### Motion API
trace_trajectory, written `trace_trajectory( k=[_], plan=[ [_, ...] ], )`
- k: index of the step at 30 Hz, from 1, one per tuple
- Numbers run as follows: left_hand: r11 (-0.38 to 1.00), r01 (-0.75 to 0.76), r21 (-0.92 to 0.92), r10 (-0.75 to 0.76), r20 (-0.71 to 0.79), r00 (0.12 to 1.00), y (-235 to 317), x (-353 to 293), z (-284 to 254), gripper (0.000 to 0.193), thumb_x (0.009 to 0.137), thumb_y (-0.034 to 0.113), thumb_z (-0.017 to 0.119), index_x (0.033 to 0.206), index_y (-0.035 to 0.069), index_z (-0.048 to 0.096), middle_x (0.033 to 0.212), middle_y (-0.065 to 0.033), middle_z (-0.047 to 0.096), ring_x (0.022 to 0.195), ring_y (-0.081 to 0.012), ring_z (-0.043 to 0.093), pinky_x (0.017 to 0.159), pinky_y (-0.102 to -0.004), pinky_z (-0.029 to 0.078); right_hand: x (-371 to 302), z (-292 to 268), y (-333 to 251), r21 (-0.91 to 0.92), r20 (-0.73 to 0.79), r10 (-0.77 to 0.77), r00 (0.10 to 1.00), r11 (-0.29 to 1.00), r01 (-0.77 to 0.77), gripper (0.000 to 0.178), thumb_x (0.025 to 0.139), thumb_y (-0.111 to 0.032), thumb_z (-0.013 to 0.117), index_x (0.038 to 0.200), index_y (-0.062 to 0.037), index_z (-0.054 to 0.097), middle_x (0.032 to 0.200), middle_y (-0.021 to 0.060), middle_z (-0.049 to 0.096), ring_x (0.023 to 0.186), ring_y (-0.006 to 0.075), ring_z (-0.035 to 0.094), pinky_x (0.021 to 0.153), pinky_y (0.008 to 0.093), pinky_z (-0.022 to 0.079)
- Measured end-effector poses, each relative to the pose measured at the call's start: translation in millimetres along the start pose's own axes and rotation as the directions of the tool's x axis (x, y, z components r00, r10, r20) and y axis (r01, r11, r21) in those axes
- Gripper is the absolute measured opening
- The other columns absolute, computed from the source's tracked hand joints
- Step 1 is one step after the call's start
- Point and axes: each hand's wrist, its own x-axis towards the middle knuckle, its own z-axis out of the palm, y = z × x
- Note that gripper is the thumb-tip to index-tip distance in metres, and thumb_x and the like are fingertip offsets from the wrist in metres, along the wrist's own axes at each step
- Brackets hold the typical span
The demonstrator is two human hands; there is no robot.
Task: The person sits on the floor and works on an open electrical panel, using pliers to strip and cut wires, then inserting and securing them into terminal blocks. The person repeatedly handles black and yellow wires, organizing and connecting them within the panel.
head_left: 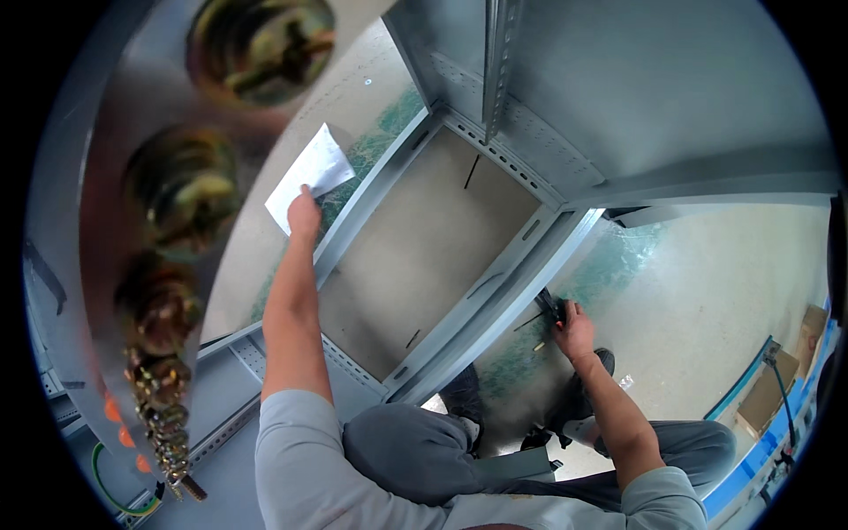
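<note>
My left hand (pixel 304 214) is stretched out to the far left, its fingers closed on the near edge of a white sheet of paper (pixel 316 168). The sheet is slightly creased; anything on it is too faint to make out. Low on the right, outside the frame's near rail, my right hand (pixel 576 334) is closed around a small black tool (pixel 551 306). Its kind is unclear because my fingers cover part of it. Between my arms lies the rectangular base of a grey metal cabinet frame (pixel 521 247), with slotted rails on its sides.
Large bolts on a metal bar (pixel 181 190) loom blurred at the left. A perforated upright (pixel 499 71) and a grey panel (pixel 671 88) rise at the back. Cardboard (pixel 777 384) lies at the far right. A green-yellow wire (pixel 110 495) curls at lower left.
</note>
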Motion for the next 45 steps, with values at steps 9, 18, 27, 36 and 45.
trace_trajectory(
  k=[9, 18, 27, 36, 45],
  plan=[
    [0.934, 0.047, -0.355, -0.21, -0.436, 0.875, 108, -63, -126, 0.044, 0.085, 0.01, 0.062, 0.128, 0.01, 0.056, 0.097, -0.0218, 0.069, 0.088, -0.0431, 0.067, 0.077, -0.0525, 0.053, -1, 6, 8, 0.036, -0.001, -0.03, 1.0, 0.999, 0.03, 0.045, 0.08, -0.011, 0.07, 0.121, -0.0045, 0.053, 0.109, 0.0223, 0.062, 0.096, 0.0457, 0.062, 0.079, 0.0527, 0.052],
    [0.97, -0.24, -0.033, 0.241, 0.208, 0.948, 151, -243, -105, 0.059, 0.081, 0.023, 0.073, 0.135, 0.008, 0.056, 0.111, -0.017, 0.069, 0.104, -0.0351, 0.067, 0.085, -0.0466, 0.056, -5, 0, 36, 0.36, -0.18, 0.04, 0.983, 0.933, 0.028, 0.026, 0.079, -0.001, 0.063, 0.104, -0.0002, 0.057, 0.081, 0.0177, 0.067, 0.07, 0.0357, 0.067, 0.066, 0.0457, 0.053],
    [0.792, -0.177, -0.585, 0.365, 0.22, 0.905, 169, -314, -220, 0.068, 0.084, 0.054, 0.075, 0.119, -0.004, 0.07, 0.12, -0.0239, 0.07, 0.11, -0.0323, 0.068, 0.096, -0.0395, 0.053, -106, -132, -93, 0.963, -0.051, -0.074, 0.996, 0.26, 0.069, 0.016, 0.085, -0.002, 0.069, 0.091, -0.0042, 0.054, 0.079, 0.0049, 0.059, 0.063, 0.0176, 0.062, 0.053, 0.0306, 0.053],
    [0.102, -0.137, -0.985, 0.584, -0.052, 0.81, 214, -535, -418, 0.038, 0.097, 0.032, 0.07, 0.111, -0.003, 0.068, 0.099, -0.0047, 0.071, 0.096, -0.0101, 0.063, 0.087, -0.0288, 0.051, -315, -222, -238, 0.849, -0.143, -0.576, 0.805, 0.346, 0.398, 0.034, 0.088, -0.012, 0.073, 0.117, -0.0014, 0.06, 0.089, 0.0001, 0.059, 0.077, 0.0088, 0.056, 0.068, 0.0268, 0.048],
    [-0.3, -0.057, -0.952, 0.145, -0.104, 0.984, 197, -714, -427, 0.028, 0.103, 0.028, 0.06, 0.11, 0.003, 0.069, 0.103, -0.0051, 0.071, 0.098, -0.0148, 0.066, 0.086, -0.032, 0.053, -473, -232, -234, 0.738, -0.101, -0.703, 0.704, 0.422, 0.527, 0.047, 0.09, -0.021, 0.077, 0.127, 0.0011, 0.059, 0.102, 0.0041, 0.061, 0.088, 0.0117, 0.062, 0.079, 0.0277, 0.052]
  ],
)
